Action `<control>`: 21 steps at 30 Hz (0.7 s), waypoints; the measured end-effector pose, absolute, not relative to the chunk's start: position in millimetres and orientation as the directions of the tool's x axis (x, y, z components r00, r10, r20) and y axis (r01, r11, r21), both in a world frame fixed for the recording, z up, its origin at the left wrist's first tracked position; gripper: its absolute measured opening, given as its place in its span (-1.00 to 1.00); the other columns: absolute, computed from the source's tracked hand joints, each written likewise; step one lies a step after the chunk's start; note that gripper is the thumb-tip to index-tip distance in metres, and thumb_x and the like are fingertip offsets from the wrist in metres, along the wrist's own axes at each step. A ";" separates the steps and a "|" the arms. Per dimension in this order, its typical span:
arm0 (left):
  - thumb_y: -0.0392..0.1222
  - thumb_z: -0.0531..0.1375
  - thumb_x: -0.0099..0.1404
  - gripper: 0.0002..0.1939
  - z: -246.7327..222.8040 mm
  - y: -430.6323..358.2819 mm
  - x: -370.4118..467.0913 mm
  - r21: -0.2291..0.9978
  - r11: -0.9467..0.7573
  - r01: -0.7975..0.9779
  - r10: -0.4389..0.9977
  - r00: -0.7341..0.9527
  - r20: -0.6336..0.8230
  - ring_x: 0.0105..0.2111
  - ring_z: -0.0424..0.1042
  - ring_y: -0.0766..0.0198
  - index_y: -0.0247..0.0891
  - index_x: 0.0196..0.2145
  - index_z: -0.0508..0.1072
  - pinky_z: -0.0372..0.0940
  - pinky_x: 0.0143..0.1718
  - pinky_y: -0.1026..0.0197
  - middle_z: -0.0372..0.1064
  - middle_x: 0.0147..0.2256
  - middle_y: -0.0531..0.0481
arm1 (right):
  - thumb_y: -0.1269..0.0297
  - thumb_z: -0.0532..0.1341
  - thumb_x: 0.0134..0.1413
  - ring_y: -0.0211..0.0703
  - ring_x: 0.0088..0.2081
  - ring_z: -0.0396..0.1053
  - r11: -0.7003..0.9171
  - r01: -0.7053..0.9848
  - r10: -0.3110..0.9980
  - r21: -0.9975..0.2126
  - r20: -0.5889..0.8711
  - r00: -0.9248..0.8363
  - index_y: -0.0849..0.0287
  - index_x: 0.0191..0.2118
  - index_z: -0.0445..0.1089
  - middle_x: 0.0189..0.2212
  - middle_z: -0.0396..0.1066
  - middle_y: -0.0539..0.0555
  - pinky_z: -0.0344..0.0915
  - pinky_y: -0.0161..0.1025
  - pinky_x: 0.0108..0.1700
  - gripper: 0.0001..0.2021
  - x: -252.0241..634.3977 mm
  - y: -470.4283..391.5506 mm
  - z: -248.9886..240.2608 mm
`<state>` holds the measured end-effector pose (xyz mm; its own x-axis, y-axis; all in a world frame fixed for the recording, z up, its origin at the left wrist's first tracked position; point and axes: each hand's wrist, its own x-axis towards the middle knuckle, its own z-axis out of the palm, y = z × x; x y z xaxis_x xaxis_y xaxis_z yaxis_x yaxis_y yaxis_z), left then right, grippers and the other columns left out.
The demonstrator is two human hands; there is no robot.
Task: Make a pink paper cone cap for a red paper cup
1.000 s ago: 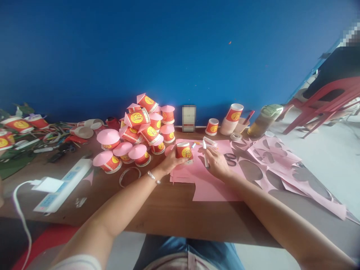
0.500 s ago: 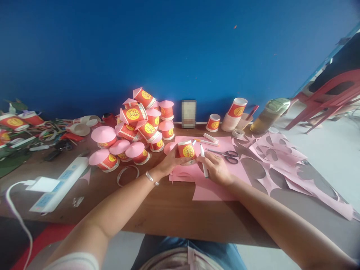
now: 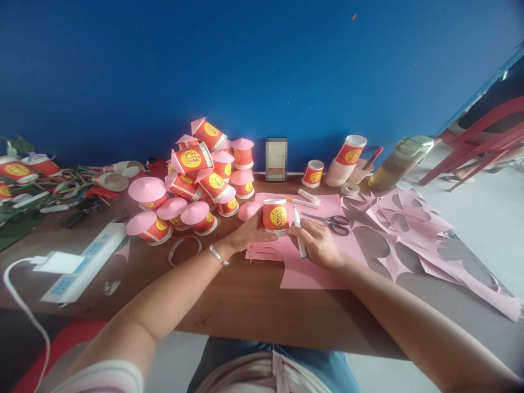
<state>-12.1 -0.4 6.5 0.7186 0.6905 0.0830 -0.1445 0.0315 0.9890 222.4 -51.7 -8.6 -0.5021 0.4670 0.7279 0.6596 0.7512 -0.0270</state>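
I read the left hand (image 3: 250,232) curled around the red cup (image 3: 275,216), rim up, between both hands. The right hand (image 3: 321,245) pinches the white pen (image 3: 297,220) just right of it: axis steep, upper end leaning cupward. Pen-to-cup contact: I cannot confirm (left fingers partly hidden behind the cup).

The scene is moderately lit, brightest at right, where the floor (image 3: 483,234) is washed pale and the tabletop (image 3: 450,300) is dulled by grey sheen. Shadow is cast beside the right forearm (image 3: 409,317). Print on the held cup (image 3: 275,217) is slightly softened. The chair (image 3: 499,113) is stretched and blurred; a far panel (image 3: 277,159) is pixelated.
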 end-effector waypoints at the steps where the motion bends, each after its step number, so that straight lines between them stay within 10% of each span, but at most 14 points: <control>1: -0.14 0.42 0.23 -0.22 6.0 -0.1 -12.4 0.987 0.017 -0.161 0.690 0.717 0.105 0.25 0.36 -0.11 -0.06 0.34 0.26 0.27 0.27 -0.29 0.38 0.23 -0.20 | 0.55 0.09 0.31 -0.18 -0.42 0.27 0.751 0.660 0.470 -0.029 0.726 -0.502 0.11 -0.06 0.42 -0.44 0.33 0.00 0.22 -0.26 -0.36 -0.75 222.9 -51.7 -9.0; 10: -0.13 0.35 0.27 -0.47 -0.9 2.1 -13.2 0.951 0.092 -0.297 0.727 0.673 0.140 0.19 0.43 -0.14 -0.17 0.18 0.46 0.34 0.21 -0.19 0.53 0.07 -0.18 | 0.46 0.16 0.35 -0.20 -0.39 0.39 0.732 0.669 0.528 -0.129 0.728 -0.437 0.09 -0.11 0.39 -0.36 0.46 0.04 0.24 -0.27 -0.37 -0.87 224.6 -51.4 -9.5; 21: -0.18 0.44 0.16 -0.32 7.7 -3.7 -10.7 0.965 0.017 -0.262 0.772 0.617 0.154 0.21 0.40 -0.14 -0.14 0.22 0.39 0.30 0.24 -0.18 0.47 0.14 -0.15 | 0.44 0.22 0.32 -0.17 -0.34 0.44 0.745 0.650 0.520 -0.148 0.739 -0.428 0.12 -0.07 0.36 -0.27 0.51 0.09 0.28 -0.27 -0.36 -0.87 223.4 -50.5 -11.7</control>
